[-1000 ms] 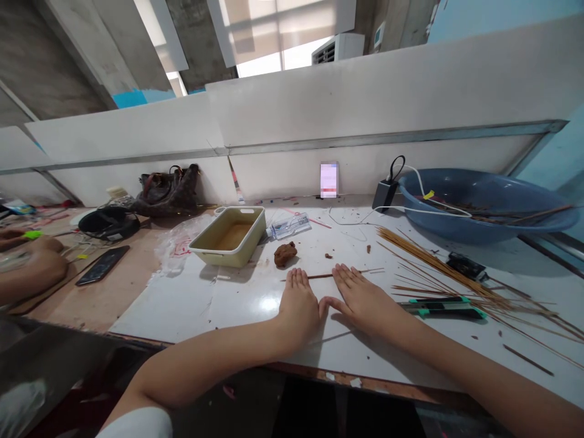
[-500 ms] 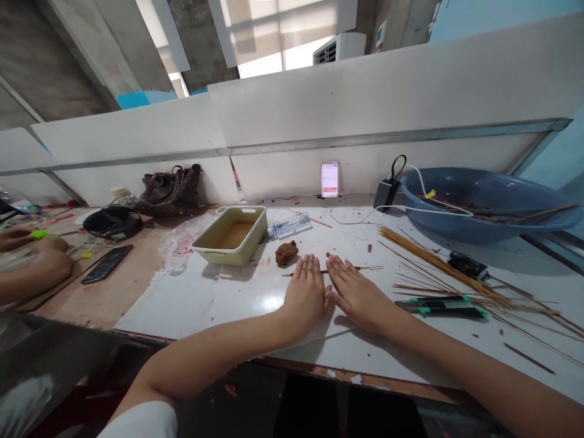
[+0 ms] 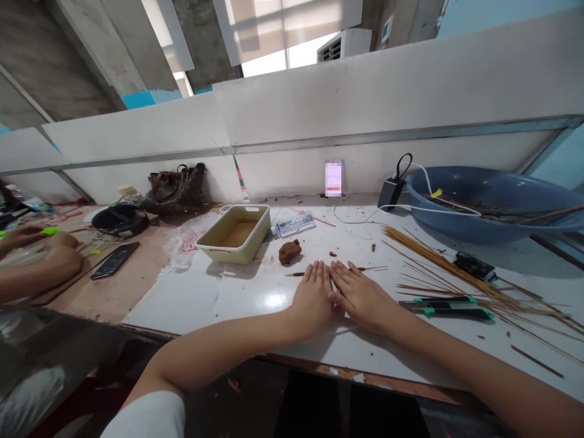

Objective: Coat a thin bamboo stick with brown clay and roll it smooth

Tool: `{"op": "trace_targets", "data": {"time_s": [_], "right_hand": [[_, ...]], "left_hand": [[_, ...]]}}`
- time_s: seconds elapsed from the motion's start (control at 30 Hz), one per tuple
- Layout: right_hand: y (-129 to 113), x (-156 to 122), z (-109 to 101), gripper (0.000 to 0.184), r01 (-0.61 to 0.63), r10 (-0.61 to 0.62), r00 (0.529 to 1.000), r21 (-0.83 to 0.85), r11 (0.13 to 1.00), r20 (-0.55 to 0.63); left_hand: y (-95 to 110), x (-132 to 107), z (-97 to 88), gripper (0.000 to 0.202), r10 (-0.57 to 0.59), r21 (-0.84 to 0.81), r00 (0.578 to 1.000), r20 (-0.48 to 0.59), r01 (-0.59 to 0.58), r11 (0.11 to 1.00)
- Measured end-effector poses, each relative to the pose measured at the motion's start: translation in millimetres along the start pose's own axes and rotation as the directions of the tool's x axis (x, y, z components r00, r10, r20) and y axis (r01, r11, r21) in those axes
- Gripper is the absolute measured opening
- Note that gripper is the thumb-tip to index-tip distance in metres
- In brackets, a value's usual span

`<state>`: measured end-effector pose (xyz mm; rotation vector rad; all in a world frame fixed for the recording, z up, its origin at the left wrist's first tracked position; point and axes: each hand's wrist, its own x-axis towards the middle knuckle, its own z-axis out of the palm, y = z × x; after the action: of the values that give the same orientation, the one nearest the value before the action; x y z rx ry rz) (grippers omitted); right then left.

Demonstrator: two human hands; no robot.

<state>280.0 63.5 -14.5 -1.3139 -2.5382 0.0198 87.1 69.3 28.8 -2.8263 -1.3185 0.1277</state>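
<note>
My left hand (image 3: 314,299) lies flat with fingers stretched forward, its fingertips over a thin stick (image 3: 375,268) partly coated in brown paste. Close beside it, my right hand (image 3: 360,295) rests flat on the same stick, fingers extended and the two hands touching near the index fingers and thumbs. The stick's ends poke out on both sides; its middle is hidden under the fingers. A lump of brown clay-like paste (image 3: 289,251) sits just beyond my left hand. Small brown crumbs (image 3: 333,254) lie ahead of the fingertips.
Behind the lump stands a green tub (image 3: 235,234). Thin sticks (image 3: 424,255) and a utility knife (image 3: 449,306) lie to the right, before a blue basin (image 3: 493,210). A lit phone (image 3: 334,179) leans on the partition. Another person's arm (image 3: 45,267) is at far left.
Both hands have slid slightly toward me over the stick and drawn closer together, so the gap between them has narrowed. The camera view has shifted a little.
</note>
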Motion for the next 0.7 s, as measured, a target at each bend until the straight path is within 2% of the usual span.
{"op": "trace_targets", "data": {"time_s": [0.1, 0.23, 0.33, 0.47, 0.7], "right_hand": [[-0.5, 3.5, -0.9, 0.083, -0.044, 0.044, 0.999, -0.004, 0.999, 0.028], [-6.4, -1.9, -0.9, 0.088, -0.024, 0.025, 0.999, -0.033, 0.999, 0.037], [-5.6, -2.3, -1.9, 0.08, -0.004, 0.005, 1.0, -0.04, 0.999, 0.022], [0.3, 6.1, -8.5, 0.067, -0.047, 0.049, 0.998, -0.038, 0.998, 0.051], [-9.1, -0.8, -16.3, 0.065, -0.005, 0.009, 0.999, -0.082, 0.997, 0.044]], "left_hand": [[-3.2, 8.6, 1.3, 0.073, -0.027, 0.001, 1.0, -0.003, 0.027, 1.0], [-0.9, 0.6, 10.6, 0.072, -0.011, -0.01, 0.999, -0.05, 0.011, 1.0], [-1.5, -3.7, 13.4, 0.076, -0.009, -0.019, 0.999, -0.051, 0.008, 1.0], [-7.8, 3.8, 7.6, 0.073, -0.077, -0.048, 0.995, -0.059, 0.075, 0.996], [-0.7, -9.4, 9.6, 0.075, -0.056, -0.053, 0.998, -0.042, 0.053, 0.997]]}}
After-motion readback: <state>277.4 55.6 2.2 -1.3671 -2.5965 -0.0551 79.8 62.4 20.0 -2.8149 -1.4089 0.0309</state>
